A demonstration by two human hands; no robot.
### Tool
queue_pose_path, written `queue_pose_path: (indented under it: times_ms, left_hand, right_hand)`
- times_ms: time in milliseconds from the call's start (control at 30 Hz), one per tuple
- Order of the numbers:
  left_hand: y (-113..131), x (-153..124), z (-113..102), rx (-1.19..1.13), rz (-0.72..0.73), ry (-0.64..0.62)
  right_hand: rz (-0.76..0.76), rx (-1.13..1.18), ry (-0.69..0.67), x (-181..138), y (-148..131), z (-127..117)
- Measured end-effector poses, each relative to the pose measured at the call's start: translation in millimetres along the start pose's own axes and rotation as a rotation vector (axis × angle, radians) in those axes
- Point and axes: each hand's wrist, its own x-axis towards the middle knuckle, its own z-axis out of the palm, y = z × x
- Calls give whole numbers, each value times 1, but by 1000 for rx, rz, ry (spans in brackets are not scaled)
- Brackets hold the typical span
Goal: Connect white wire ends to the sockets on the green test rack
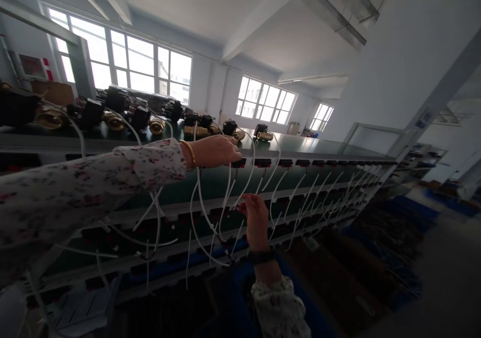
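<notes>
My left hand point(218, 150), in a floral sleeve with a gold bracelet, reaches across to the bench's front edge. Its fingers curl down beside a black and red wire clip point(238, 163); what they grip is hidden. Lower down, my right hand point(256, 215) is closed in a pinch at the lower end of a white cable point(252, 165). That cable loops down from a brass valve with a black actuator point(237, 134) standing just behind my left hand. Another brass valve point(265, 135) sits to the right, its own white cable hanging over the edge.
More brass valves with black actuators point(114, 120) line the green bench top point(300, 145) at the left. Lower rails carry many clips and dangling white cables point(315, 193). Blue crates point(404, 208) and brown boxes point(319, 268) stand below, to the right.
</notes>
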Motion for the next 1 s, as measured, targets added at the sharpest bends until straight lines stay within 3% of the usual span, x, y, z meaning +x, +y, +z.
queue_pose_path:
  times_ms: [167,233,367,533,767,867,1000]
  left_hand:
    - [23,-11,4,-50,117,-161]
    - [39,-10,9,-115,141,-227]
    - [67,-6,26,-389,151,-278]
    - [85,-4,49,-750,162,-343]
    - [75,24,46,-928,278,-511]
    - [66,37,44,-999,267,-589]
    - [62,46,41,-1041,168,-516]
  right_hand:
    - [72,0,-174,15,36,13]
    - [95,-8,-162,8,48,5]
    - [157,-103,-57,-26,62,-46]
    - [246,-295,2,-82,58,-119]
    - [385,-545,102,-150,65,-194]
    - [456,-443,202,-172,70,-221]
    - [503,4,408,-189,70,-245]
